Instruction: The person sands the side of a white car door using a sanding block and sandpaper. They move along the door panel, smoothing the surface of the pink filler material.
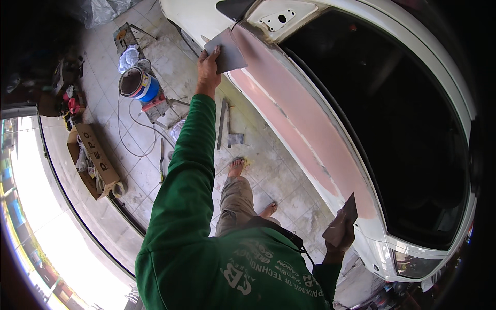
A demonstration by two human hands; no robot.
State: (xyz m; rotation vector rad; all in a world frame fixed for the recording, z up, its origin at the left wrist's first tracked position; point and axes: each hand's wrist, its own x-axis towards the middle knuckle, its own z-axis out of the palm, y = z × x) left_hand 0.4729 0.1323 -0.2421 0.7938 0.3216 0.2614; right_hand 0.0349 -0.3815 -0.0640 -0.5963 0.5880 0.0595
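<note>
My left hand [208, 70] is stretched far forward and closed on a thin grey rectangular spreader [227, 51]. The spreader overlaps the front end of the pinkish filler [310, 139] on the side of a white car [413, 39]; whether it touches the panel I cannot tell. A pale seam runs lengthwise through the filler. My right hand [338, 247] is closed round a dark flat plate [350, 209] near the rear end of the panel. Brownish-pink paste [336, 231] seems to lie on that plate. Shadow hides most of the right fingers.
A blue paint bucket [147, 89] stands on a low stand, with a crumpled plastic bag [128, 59] beside it. A thin hose [135, 153] loops over the tiles. Metal tools [222, 124] lie near my feet. A cardboard box [98, 163] holds wrapped items at left.
</note>
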